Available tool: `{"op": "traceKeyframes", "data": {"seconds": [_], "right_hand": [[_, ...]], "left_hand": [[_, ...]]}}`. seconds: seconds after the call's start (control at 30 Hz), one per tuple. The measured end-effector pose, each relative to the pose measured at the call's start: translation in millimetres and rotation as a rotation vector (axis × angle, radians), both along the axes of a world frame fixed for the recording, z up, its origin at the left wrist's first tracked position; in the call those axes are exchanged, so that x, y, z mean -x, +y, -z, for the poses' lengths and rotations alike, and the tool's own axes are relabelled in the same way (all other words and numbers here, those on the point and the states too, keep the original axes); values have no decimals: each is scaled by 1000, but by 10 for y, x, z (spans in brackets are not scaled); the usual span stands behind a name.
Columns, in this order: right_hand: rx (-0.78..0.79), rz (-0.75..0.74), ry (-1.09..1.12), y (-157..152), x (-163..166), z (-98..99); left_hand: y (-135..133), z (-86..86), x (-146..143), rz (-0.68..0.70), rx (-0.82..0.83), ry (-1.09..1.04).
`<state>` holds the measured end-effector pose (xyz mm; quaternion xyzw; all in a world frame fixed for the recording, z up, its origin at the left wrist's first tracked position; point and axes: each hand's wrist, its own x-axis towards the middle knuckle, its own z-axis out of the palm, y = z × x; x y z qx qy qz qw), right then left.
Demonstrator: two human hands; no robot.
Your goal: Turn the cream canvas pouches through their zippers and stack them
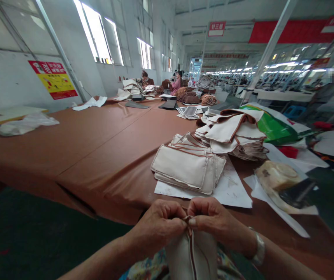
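Observation:
My left hand and my right hand come together at the table's near edge. Both pinch the upper end of a cream sewn fabric piece, thumbs and forefingers almost touching. A brown strip, perhaps piping or a zipper, runs down the middle of the piece; its exact kind is unclear. The rest hangs over my lap, its lower end out of frame. Just beyond my hands lies a stack of flat cream fabric panels with brown edges, resting on a white sheet.
A brown cover spreads over the wide table. Cream pieces with brown trim pile up at the right, beside a green and white bag. A yellowish block sits near the right edge. People work at the far end.

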<state>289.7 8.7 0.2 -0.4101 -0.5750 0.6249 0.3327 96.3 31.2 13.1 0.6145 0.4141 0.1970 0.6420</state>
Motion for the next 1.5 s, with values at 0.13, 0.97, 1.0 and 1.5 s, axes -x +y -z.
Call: {"op": "traceKeyframes", "data": {"seconds": [0.13, 0.97, 1.0, 1.5], "right_hand": [[14, 43, -47, 2, -9, -9], [-1077, -19, -522, -221, -115, 216], [-1105, -33, -540, -230, -115, 225], [-135, -143, -153, -196, -218, -98]], "left_hand": [[16, 56, 4, -7, 78, -75], [12, 155, 79, 122, 309, -115], [20, 161, 76, 152, 293, -110], [50, -42, 112, 365, -194, 8]]}}
